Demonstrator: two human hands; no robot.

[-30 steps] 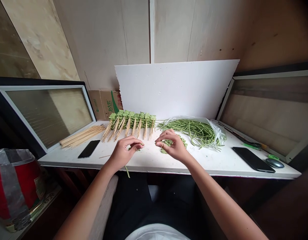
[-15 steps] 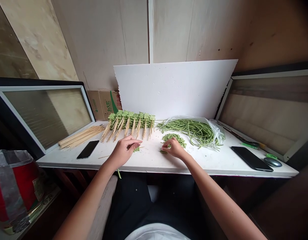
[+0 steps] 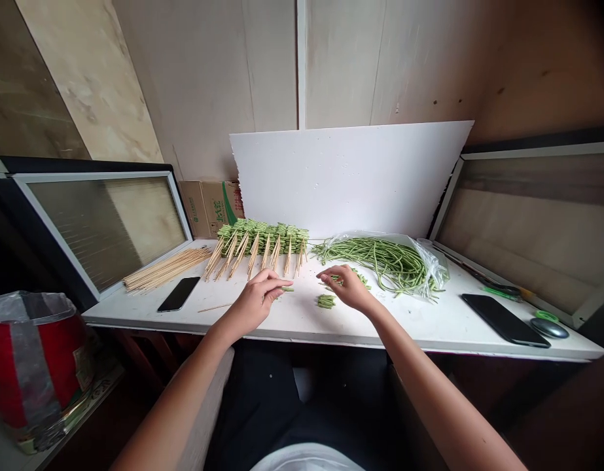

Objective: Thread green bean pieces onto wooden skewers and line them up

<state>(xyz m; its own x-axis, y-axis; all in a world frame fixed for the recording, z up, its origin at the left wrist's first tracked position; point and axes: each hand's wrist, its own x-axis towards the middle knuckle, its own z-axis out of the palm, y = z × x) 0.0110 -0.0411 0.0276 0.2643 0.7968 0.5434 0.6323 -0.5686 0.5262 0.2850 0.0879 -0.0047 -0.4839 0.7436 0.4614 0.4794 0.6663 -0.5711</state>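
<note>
My left hand (image 3: pixel 258 299) is pinched on a short green bean piece (image 3: pixel 286 289) just above the white table (image 3: pixel 292 327). Over the pile of cut bean pieces (image 3: pixel 363 280), my right hand (image 3: pixel 348 286) has its fingers bent, thumb and fingertips apart, with nothing visible between them. A small neat bundle of cut pieces (image 3: pixel 326 301) lies on the table between the hands. Behind my left hand, skewered bean pieces (image 3: pixel 262 233) are stacked with their wooden sticks pointing toward me.
Long green beans (image 3: pixel 385 258) lie in a clear bag. Loose skewers (image 3: pixel 167 267) and a phone (image 3: pixel 178 294) are at left; another phone (image 3: pixel 502 318) and a dark oval object (image 3: pixel 550 328) are at right. A white board (image 3: pixel 351 176) stands behind; a red bin (image 3: pixel 36 366) is lower left.
My left hand has moved slightly right, and a bean piece now shows at its fingertips. My right hand has lifted off the small bundle, uncovering it. The view has shifted slightly.
</note>
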